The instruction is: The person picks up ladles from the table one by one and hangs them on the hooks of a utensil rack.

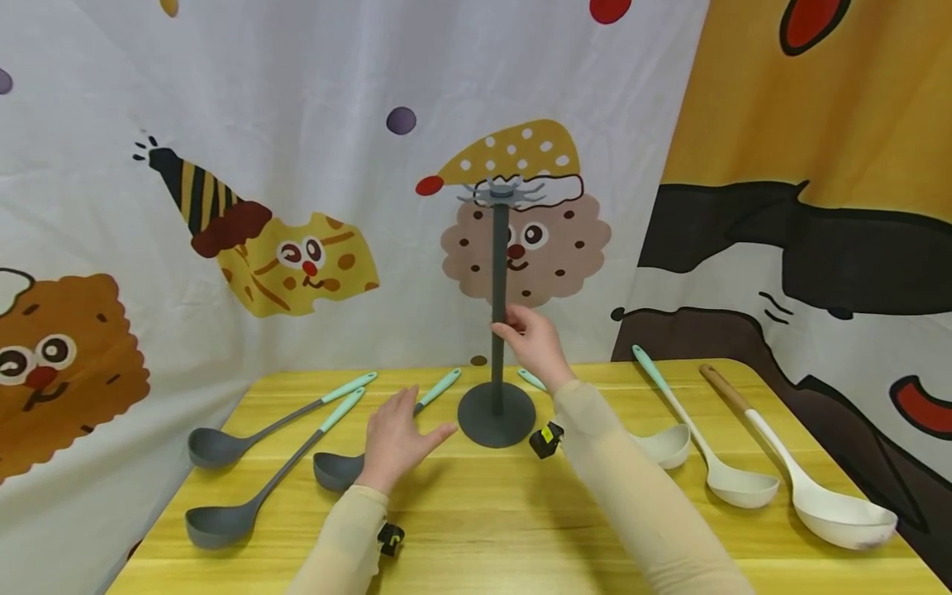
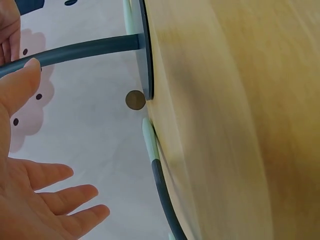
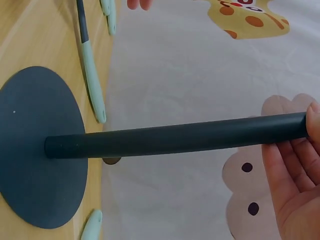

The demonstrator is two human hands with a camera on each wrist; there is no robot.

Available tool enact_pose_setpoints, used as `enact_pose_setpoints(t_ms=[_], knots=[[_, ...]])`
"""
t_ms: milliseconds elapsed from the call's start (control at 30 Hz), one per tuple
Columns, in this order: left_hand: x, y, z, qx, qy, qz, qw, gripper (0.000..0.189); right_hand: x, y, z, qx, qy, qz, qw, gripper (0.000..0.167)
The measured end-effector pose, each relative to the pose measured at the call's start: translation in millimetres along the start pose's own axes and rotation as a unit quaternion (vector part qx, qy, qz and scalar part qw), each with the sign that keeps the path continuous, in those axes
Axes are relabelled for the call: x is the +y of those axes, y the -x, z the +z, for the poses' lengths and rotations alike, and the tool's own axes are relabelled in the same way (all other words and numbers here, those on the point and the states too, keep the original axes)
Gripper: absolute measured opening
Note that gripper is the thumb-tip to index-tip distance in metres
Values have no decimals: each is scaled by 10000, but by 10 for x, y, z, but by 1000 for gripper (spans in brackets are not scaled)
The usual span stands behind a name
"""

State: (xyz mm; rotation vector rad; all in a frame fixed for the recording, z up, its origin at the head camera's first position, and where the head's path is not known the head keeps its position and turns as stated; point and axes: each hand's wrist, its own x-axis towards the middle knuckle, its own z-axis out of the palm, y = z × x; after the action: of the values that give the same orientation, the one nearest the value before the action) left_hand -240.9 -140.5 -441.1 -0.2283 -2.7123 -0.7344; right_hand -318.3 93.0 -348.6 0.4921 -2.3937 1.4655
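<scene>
Right fingers [image 1: 525, 317] pinch the stand [image 1: 499, 277] near the table's [image 1: 476, 521] far edge; left fingers [image 2: 72, 198] spread.

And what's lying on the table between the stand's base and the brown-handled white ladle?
Two ladles, as the head view shows: nearer the stand, a partly hidden ladle behind the right sleeve; then a mint-handled ladle in full view.

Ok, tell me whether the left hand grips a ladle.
No, the left hand has its fingers spread and holds nothing.
</scene>
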Motion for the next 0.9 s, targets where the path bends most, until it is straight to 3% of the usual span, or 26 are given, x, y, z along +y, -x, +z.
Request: enact_pose_setpoints(t_ms=[200,567,900], knots=[[-3,-13,17,-42,3,10,10000,91,-49,52,-24,3,125,-198,9997,18],[11,-79,21,-81,37,-12,10000,89,-340,231,-241,228,397,-591,9972,19],[1,-84,8,-229,-31,-68,9997,90,-287,472,-343,263,481,-847,9949,12]])
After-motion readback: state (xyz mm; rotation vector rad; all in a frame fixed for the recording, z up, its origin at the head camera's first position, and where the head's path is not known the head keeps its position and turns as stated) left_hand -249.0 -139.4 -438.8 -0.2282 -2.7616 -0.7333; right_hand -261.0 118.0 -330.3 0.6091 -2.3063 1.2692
